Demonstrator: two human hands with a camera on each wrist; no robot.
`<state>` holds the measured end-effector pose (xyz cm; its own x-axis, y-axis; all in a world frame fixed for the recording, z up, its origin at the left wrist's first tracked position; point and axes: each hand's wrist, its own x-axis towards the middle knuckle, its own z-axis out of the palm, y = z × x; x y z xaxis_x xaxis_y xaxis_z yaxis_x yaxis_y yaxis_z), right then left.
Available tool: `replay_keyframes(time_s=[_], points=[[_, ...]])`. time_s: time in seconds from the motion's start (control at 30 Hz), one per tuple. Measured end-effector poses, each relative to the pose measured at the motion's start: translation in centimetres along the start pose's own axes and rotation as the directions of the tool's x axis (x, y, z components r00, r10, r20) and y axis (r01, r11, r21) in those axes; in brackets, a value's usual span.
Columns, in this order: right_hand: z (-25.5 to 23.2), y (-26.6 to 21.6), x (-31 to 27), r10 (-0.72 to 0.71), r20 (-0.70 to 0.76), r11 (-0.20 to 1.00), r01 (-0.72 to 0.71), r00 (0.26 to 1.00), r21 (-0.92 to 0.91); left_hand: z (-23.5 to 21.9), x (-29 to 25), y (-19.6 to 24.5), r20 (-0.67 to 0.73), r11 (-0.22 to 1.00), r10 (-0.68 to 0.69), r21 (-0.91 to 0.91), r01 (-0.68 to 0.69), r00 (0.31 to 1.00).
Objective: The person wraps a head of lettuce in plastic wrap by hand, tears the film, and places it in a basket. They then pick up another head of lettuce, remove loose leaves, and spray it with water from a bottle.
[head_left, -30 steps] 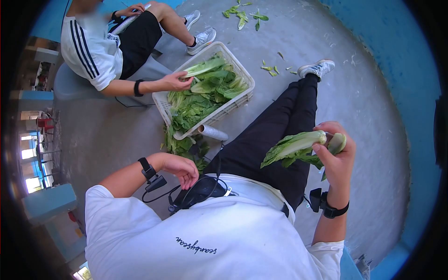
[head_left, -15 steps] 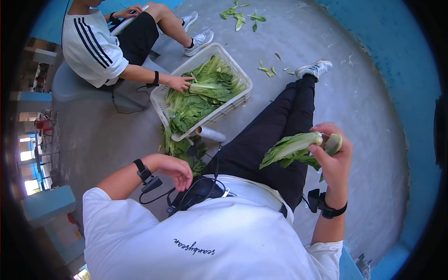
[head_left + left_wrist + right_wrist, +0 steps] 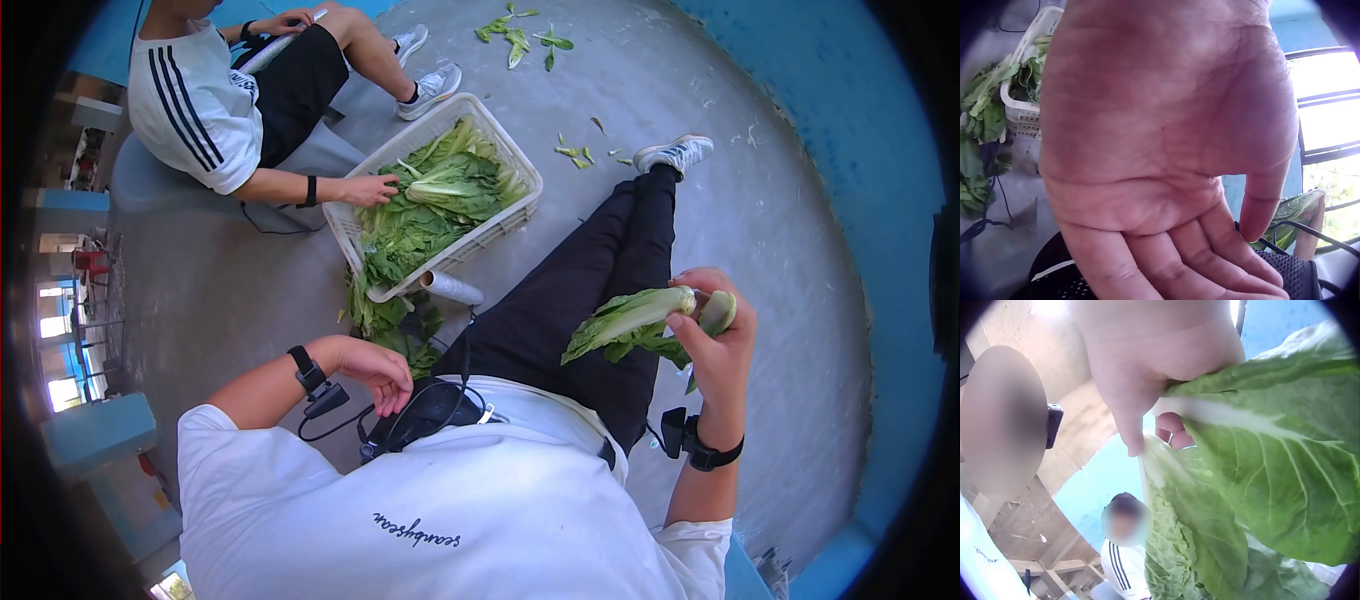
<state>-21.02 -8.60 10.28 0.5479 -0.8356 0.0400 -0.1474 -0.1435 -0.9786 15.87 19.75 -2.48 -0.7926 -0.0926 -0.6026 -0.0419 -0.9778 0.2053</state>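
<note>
My right hand [image 3: 718, 330] holds up two pale-stemmed Chinese cabbages [image 3: 630, 318], pinched near their stem ends, leaves pointing left over my dark trousers. In the right wrist view, broad veined cabbage leaves [image 3: 1285, 462] spread out below the fingers. Empty and loosely curled, my left hand [image 3: 375, 368] hangs beside the black pouch [image 3: 425, 412] at my waist; its palm [image 3: 1160, 125] fills the left wrist view. Another person's hand [image 3: 373, 190] reaches over the left rim of a white plastic crate [image 3: 535, 185], at the edge of piled cabbages [image 3: 455, 185].
A roll of clear film [image 3: 452, 287] stands by the crate's near corner, with more leaves [image 3: 390, 325] below it. Scattered leaves [image 3: 518, 40] lie on the grey floor [image 3: 780, 230]. The other person sits on a grey seat [image 3: 150, 180]. A blue wall curves round the right.
The other person's hand has laid a cabbage on the crate's pile, let go and drawn back left. My right hand still holds its cabbages; both my hands have barely moved.
</note>
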Motion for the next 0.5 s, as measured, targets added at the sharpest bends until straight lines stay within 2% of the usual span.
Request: replay_keyframes(time_s=[0.5], points=[[0.13,-0.29,-0.09,0.001,0.013,1.000,-0.001,1.000,-0.006,0.16,0.08,0.00,0.001,1.000,-0.001,-0.007,0.001,1.000]])
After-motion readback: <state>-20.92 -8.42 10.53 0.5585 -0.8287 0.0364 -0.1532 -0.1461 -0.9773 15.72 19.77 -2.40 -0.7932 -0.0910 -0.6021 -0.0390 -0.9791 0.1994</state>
